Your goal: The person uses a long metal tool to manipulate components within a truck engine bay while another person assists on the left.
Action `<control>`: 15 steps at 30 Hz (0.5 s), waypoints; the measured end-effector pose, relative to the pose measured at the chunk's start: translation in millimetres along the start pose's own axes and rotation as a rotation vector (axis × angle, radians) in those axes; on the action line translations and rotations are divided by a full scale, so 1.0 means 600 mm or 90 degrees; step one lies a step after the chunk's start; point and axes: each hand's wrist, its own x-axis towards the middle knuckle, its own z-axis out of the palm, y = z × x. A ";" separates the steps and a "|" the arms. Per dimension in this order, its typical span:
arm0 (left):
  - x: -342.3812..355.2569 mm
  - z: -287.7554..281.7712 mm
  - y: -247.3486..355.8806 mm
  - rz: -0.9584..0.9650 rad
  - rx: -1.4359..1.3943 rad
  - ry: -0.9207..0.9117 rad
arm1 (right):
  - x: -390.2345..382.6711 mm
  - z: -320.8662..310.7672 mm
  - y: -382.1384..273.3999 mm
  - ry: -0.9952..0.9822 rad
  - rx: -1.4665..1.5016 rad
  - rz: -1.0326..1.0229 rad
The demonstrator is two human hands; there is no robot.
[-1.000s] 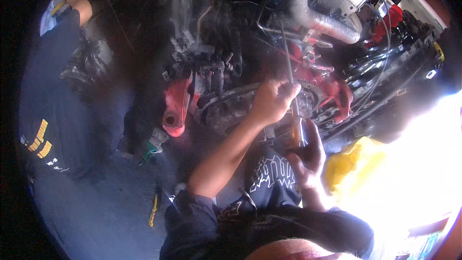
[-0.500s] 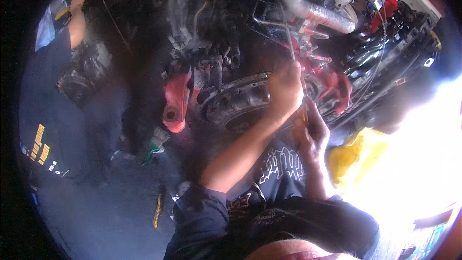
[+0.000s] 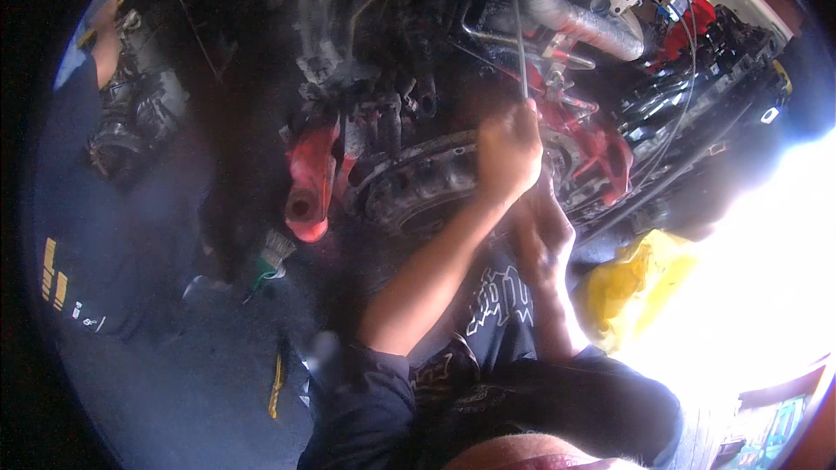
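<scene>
Head view: left hand [image 3: 511, 152] wraps its fingers round the rod [image 3: 522, 48], upper centre; right hand [image 3: 544, 231] sits just below, finger state unclear. Blue-grey floor [image 3: 187, 383] spreads lower left; white glare [image 3: 766, 270] floods the right.

The rod [image 3: 522, 61] is sticking out past the left hand [image 3: 510, 150], just left of the pipe [image 3: 601, 40]. The right hand [image 3: 543, 224] is sitting close behind. The ring [image 3: 416, 184] is lying mostly left of the hands, and the brush [image 3: 275, 254] is resting farther left, on the floor [image 3: 209, 396]. The bag [image 3: 637, 283] is lying right.
</scene>
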 end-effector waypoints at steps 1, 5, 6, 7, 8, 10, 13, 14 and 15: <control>0.004 -0.003 0.000 0.026 0.006 -0.003 | 0.007 0.008 -0.007 -0.011 -0.004 -0.041; -0.004 -0.007 0.017 -0.071 0.007 0.009 | 0.003 0.024 -0.007 0.002 -0.040 -0.040; -0.010 -0.011 0.015 -0.073 0.033 -0.006 | -0.001 0.027 -0.016 0.017 -0.032 -0.019; -0.016 -0.011 0.009 -0.072 0.042 -0.001 | -0.002 0.016 -0.007 0.005 -0.148 -0.013; -0.018 -0.009 0.003 -0.072 0.051 0.005 | -0.001 0.013 -0.002 0.003 -0.153 -0.019; -0.018 -0.008 0.014 -0.111 0.057 -0.014 | -0.002 0.010 0.006 -0.008 -0.133 -0.077; -0.016 -0.012 0.009 -0.121 0.068 -0.020 | -0.005 0.016 0.014 0.016 -0.136 -0.055; -0.015 -0.015 0.005 -0.093 0.065 -0.009 | -0.006 0.021 0.021 0.024 -0.116 -0.065; -0.015 -0.017 0.004 -0.102 0.062 -0.021 | -0.002 0.024 0.036 0.033 -0.100 -0.052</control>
